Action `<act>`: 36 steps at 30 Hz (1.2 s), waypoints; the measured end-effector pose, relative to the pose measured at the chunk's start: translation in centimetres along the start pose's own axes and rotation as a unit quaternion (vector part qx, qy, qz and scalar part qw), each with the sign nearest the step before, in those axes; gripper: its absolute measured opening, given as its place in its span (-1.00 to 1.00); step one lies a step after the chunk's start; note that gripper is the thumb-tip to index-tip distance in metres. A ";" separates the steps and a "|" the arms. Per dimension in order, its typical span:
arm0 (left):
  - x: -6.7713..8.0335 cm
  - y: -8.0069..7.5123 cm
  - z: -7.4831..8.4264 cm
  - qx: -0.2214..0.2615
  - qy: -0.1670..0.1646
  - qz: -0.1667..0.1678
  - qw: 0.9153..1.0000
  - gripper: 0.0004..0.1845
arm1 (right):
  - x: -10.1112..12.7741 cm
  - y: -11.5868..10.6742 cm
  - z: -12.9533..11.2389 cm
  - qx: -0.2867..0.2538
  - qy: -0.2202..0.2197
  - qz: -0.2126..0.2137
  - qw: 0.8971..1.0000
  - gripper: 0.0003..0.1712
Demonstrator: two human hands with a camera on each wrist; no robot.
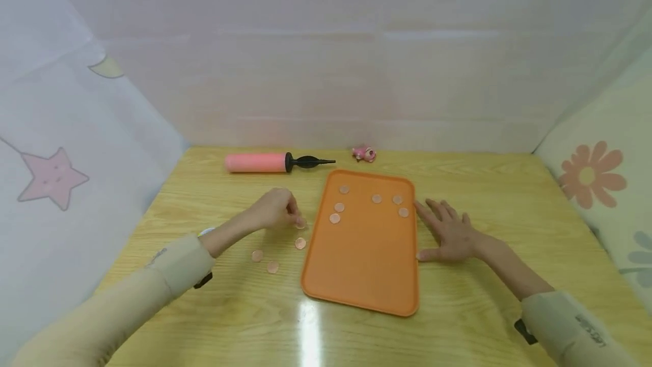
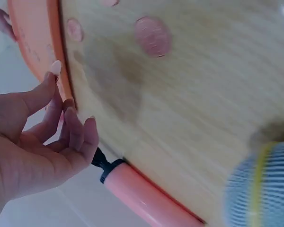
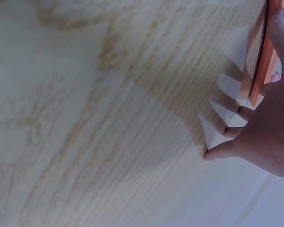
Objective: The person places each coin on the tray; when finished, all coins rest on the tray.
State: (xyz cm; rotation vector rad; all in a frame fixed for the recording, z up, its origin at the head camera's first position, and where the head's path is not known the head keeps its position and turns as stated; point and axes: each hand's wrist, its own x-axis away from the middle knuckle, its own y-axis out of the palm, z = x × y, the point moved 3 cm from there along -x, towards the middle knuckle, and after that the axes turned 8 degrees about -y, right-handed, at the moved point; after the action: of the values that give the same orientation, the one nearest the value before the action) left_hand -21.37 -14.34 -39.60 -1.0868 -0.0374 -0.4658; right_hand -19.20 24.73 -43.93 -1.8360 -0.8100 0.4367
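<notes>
My left hand point(image 1: 277, 208) pinches a copper-coloured coin point(image 2: 56, 67) between thumb and fingertip, just left of the orange tray point(image 1: 364, 265). Close to that hand, another coin point(image 1: 300, 243) lies flat on the table, with a coin point(image 1: 257, 256) and a further coin point(image 1: 273, 267) nearer the front. Inside the tray, several similar coins lie towards its far end, such as the coin point(image 1: 334, 218) at left and the coin point(image 1: 403, 212) at right. My right hand point(image 1: 448, 235) has its fingers spread, with thumb and index finger touching the tray's right edge.
Behind the tray lie a pink hand pump point(image 1: 257, 163) with a black nozzle and a small pink animal figure point(image 1: 364, 154). A striped round object point(image 2: 262, 184) with a yellow band sits near my left wrist, mostly hidden by it in the head view. Printed cloth walls enclose the wooden table point(image 1: 229, 321).
</notes>
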 end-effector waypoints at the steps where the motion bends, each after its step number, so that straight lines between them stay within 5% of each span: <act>1: -0.7 -0.2 0.5 -0.002 0.000 0.007 1.000 -0.85 | 0.0 0.0 0.0 -0.001 0.001 0.002 1.000 0.22; 7: -4.1 0.8 3.5 -0.021 0.002 0.017 1.000 -0.85 | -0.3 0.0 0.0 0.002 0.005 -0.005 1.000 0.25; 14: -5.7 2.2 3.6 -0.060 -0.010 0.041 0.997 -0.88 | -0.7 0.4 -0.7 -0.005 0.004 -0.003 1.000 0.24; 28: -5.1 2.8 3.5 -0.071 -0.020 0.039 0.996 -0.80 | -0.6 0.4 -0.6 -0.011 0.002 -0.002 1.000 0.24; 36: -2.4 1.9 4.3 -0.060 -0.009 0.019 0.998 -0.84 | -0.7 0.6 -0.7 -0.003 -0.003 -0.002 1.000 0.24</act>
State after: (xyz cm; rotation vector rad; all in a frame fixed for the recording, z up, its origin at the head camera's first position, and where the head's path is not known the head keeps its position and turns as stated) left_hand -21.97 -9.09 -39.71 -1.2075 -0.0042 -0.4296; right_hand -19.07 23.62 -44.29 -1.8388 -0.8203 0.4375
